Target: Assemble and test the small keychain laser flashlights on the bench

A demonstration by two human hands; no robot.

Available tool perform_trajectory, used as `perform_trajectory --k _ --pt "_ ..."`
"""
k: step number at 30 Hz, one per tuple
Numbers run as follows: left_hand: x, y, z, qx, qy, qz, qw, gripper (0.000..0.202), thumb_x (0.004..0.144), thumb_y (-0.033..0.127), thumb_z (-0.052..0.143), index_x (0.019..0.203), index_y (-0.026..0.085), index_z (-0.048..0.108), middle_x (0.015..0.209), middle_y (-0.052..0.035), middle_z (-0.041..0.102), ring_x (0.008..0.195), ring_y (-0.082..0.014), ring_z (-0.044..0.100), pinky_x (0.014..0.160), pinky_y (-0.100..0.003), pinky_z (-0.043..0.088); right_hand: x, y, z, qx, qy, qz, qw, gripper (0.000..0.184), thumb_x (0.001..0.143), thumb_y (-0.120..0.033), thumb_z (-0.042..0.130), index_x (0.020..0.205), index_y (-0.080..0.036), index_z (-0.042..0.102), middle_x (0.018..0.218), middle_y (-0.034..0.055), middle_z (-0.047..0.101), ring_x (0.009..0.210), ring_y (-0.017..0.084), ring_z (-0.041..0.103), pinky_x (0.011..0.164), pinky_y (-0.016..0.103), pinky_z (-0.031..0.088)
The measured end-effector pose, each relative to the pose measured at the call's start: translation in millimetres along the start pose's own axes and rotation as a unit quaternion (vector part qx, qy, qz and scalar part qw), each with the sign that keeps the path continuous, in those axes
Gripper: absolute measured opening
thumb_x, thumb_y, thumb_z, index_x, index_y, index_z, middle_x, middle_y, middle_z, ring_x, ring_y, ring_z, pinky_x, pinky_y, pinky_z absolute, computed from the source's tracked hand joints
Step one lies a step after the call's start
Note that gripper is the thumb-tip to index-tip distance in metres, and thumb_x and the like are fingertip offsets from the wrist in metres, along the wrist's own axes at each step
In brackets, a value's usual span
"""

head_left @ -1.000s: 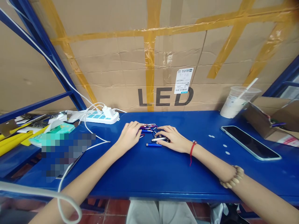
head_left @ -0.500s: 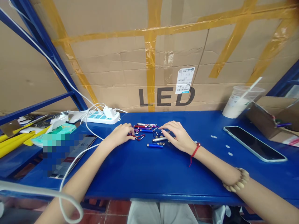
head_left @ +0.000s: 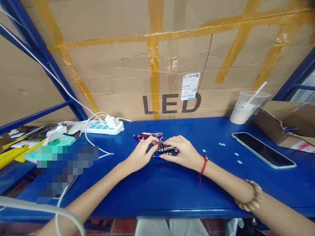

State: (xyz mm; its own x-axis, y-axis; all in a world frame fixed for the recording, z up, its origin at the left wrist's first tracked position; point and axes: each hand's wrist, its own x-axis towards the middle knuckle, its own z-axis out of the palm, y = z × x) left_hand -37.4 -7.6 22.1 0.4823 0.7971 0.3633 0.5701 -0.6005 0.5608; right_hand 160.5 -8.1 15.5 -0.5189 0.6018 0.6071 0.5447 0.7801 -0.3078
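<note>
My left hand [head_left: 144,151] is closed, its thumb and fingers pinching a red carabiner clip [head_left: 162,146] just above the blue table. Across from it, my right hand [head_left: 184,151] has thumb and fingers apart, its fingertips close to the clip. Under my right thumb lies a blue metal tube [head_left: 156,156], partly covered. A silver tube [head_left: 168,148] rests between the hands, with several small button cells [head_left: 169,154] near it. Behind my left fingers, a red tube [head_left: 142,136] and other small pen-like tubes lie in a pile with a purple carabiner clip [head_left: 161,136].
At the back left stands a white power strip [head_left: 105,129] with cables. To the right lie small white discs [head_left: 236,154] and a phone [head_left: 263,150]. A plastic cup [head_left: 242,109] and an open cardboard box [head_left: 278,126] stand behind it. A taped carton [head_left: 118,75] walls the back.
My left hand has moved right with the red carabiner clip, away from the pile. My right hand has come lower, its thumb now over the blue tube. The view has shifted slightly.
</note>
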Motion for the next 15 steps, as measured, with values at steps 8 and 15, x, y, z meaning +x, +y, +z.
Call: perform_trajectory --k 8,15 --pt "-3 10 7.8 0.041 0.029 -0.029 0.998 0.02 0.093 0.032 0.032 0.101 0.023 0.049 0.098 -0.0014 0.061 0.09 -0.0167 0.054 0.083 -0.031 0.04 -1 2 3 -0.03 -0.001 0.004 1.0 0.026 0.09 -0.037 0.048 0.1 -0.018 0.063 0.079 0.0045 0.068 0.07 0.016 0.06 0.064 0.028 0.043" --pt "0 3 5.4 0.075 0.029 -0.025 0.996 0.027 0.093 0.037 0.032 0.096 0.021 0.053 0.093 -0.0025 0.059 0.087 -0.0177 0.055 0.081 -0.033 0.04 -2 11 3 -0.01 0.035 -0.039 0.999 0.034 0.095 -0.031 0.039 0.116 -0.016 0.059 0.089 0.0074 0.066 0.08 0.016 0.059 0.071 0.029 0.047"
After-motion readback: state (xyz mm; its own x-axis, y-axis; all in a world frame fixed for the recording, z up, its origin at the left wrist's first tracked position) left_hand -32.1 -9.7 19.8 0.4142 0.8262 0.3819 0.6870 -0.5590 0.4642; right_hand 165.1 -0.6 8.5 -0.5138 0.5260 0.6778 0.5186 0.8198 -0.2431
